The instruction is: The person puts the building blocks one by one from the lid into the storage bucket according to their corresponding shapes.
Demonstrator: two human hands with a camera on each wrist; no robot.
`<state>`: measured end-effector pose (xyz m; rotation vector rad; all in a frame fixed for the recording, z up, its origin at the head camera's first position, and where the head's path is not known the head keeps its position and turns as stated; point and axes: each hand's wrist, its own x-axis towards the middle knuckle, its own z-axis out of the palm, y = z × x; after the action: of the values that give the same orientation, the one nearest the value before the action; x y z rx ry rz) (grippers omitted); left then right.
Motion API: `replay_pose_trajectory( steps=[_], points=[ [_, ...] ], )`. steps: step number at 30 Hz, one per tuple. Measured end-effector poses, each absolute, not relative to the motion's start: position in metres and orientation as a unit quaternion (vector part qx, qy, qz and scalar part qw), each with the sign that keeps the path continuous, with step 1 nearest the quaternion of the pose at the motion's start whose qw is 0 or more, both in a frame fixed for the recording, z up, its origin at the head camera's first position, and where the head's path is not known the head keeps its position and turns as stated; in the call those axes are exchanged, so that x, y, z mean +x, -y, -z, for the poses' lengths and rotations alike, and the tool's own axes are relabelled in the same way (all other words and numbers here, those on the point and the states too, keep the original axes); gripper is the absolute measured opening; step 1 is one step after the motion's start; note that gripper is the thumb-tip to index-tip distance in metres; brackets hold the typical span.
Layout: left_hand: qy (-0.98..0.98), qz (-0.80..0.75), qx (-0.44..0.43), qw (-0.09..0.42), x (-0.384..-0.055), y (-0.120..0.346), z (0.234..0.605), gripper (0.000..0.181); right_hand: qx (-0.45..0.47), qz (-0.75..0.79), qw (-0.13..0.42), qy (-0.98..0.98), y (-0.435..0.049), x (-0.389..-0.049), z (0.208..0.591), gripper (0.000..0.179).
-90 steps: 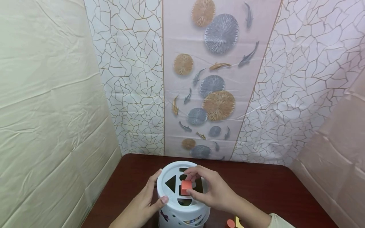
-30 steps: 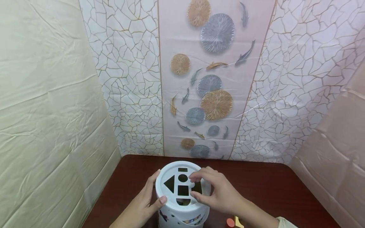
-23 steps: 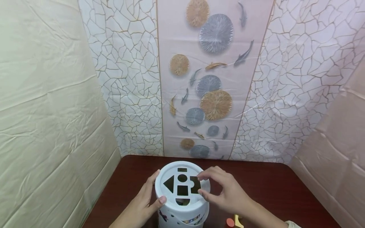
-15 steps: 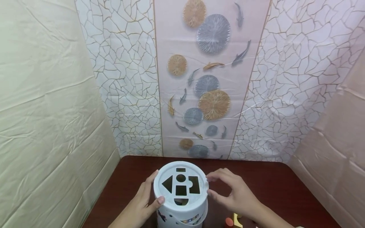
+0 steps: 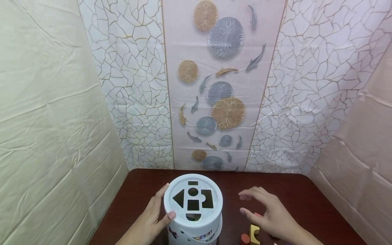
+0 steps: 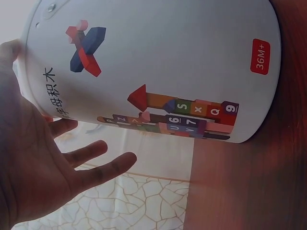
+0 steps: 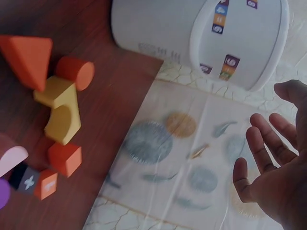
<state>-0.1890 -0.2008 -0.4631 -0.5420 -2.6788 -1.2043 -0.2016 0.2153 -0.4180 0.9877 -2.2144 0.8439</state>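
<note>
"Where do we look from in the head view?"
"Above, facing forward and down, far enough back to take in the left hand [image 5: 148,217], the right hand [image 5: 272,214] and the patterned backdrop [image 5: 214,112]."
"And at the wrists?"
"Both scenes lie sideways. On the left we face the white bucket [image 6: 177,52] very near; on the right, farther off, beside blocks [image 7: 65,159] our head view partly shares."
"Common to all?"
"Bucket and backdrop."

Bucket [image 6: 168,52] looking smooth here, a soft plastic-like sheen along its side, and there's a rivet [image 6: 51,8], shiny as metal! Table [image 5: 275,185] like polished wood, faintly glossy. Blocks [image 7: 64,159] smooth, matt, like painted wood. Behind, cloth [image 5: 137,85], creased, slightly satiny!
</note>
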Motion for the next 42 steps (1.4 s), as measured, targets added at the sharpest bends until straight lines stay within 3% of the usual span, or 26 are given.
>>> replay_pose_trajectory(
  steps=[15,32,42],
  points=[
    [0.893,0.405,-0.186,0.070,-0.185,0.199,0.472,0.092,0.327,-0.281,0.278,0.859,-0.253,-0.189,0.446,0.061],
    [0.894,0.405,-0.178,0.079,-0.188,0.201,0.465,0.091,0.258,-0.273,0.239,0.895,-0.274,-0.207,0.470,0.049],
    [0.891,0.410,-0.177,0.079,-0.190,0.201,0.464,0.091,0.244,-0.286,0.150,0.914,-0.282,-0.214,0.492,0.035]
  ],
)
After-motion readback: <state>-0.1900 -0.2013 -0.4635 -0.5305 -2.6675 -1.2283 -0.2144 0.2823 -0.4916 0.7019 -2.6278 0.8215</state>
